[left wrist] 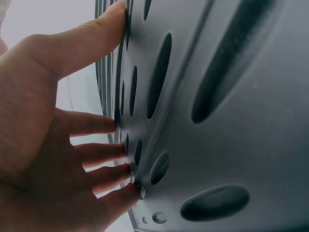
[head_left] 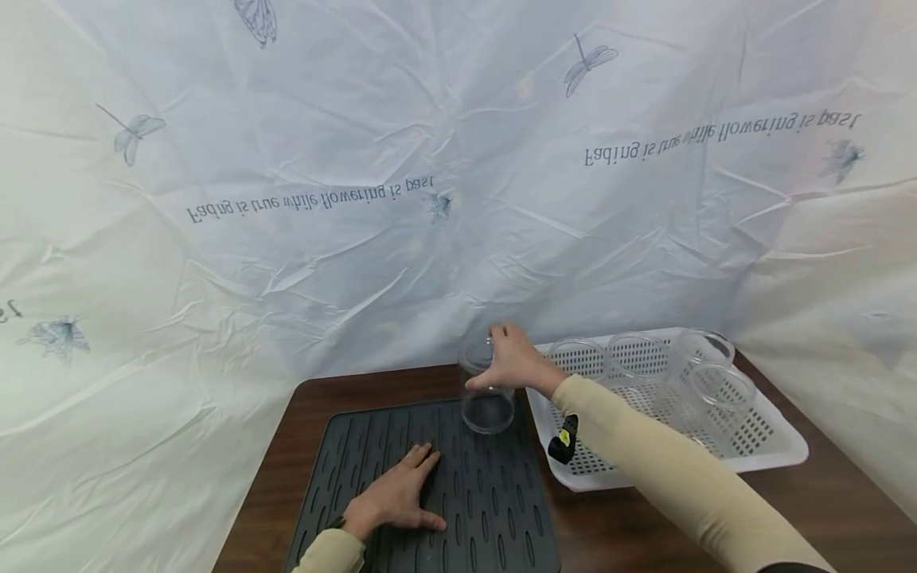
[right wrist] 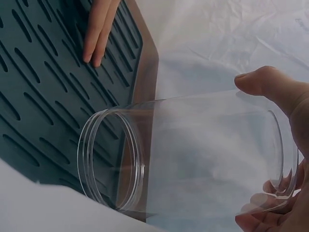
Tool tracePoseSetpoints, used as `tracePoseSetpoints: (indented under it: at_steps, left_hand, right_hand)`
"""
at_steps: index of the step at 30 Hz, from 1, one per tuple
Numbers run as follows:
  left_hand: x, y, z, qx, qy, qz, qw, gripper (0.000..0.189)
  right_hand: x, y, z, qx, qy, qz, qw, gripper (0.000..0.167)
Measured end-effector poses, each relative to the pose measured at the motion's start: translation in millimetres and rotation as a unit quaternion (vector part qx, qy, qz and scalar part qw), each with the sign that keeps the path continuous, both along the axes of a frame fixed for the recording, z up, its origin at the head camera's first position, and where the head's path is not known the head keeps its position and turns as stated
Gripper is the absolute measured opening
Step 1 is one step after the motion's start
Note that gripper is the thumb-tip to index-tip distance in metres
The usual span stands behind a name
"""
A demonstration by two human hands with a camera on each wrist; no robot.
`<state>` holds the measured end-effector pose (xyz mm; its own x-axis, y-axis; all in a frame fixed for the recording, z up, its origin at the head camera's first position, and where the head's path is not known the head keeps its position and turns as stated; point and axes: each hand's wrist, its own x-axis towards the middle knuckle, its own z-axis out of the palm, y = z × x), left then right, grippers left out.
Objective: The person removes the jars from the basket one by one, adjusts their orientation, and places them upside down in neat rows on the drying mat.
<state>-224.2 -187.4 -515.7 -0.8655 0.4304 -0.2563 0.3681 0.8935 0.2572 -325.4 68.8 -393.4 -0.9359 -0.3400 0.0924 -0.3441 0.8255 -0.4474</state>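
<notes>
A clear cylindrical jar (head_left: 487, 414) stands upright in my right hand (head_left: 517, 360), over the far right corner of the dark ribbed mat (head_left: 501, 493). Thumb and fingers grip it round its top end. In the right wrist view, the ringed lower end of the jar (right wrist: 207, 145) is right at the mat's edge. My left hand (head_left: 401, 492) rests on the mat, fingers spread and nearly straight. The left wrist view shows its fingertips (left wrist: 128, 193) touching the slotted surface.
To the right, a white perforated plastic basket (head_left: 781, 455) holds several more clear jars (head_left: 723, 390). Mat and basket lie on a brown wooden table (head_left: 595, 525). A pale printed sheet (head_left: 358, 263) hangs behind and around the table.
</notes>
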Motion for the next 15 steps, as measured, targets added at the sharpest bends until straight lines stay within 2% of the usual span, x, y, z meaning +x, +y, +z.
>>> tracePoseSetpoints:
  at_steps: [6, 15]
  left_hand:
    - [-0.8, 0.4, 0.4, -0.002, -0.004, 0.002, 1.0000, 0.110]
    - [-0.8, -0.5, 0.0, 0.002, -0.008, 0.002, 1.0000, 0.110]
  right_hand:
    - [-4.5, -1.5, -5.5, 0.010, -0.018, 0.001, 0.9998, 0.119]
    - [-7.7, -2.5, -9.9, 0.020, -0.026, 0.002, 0.9995, 0.116]
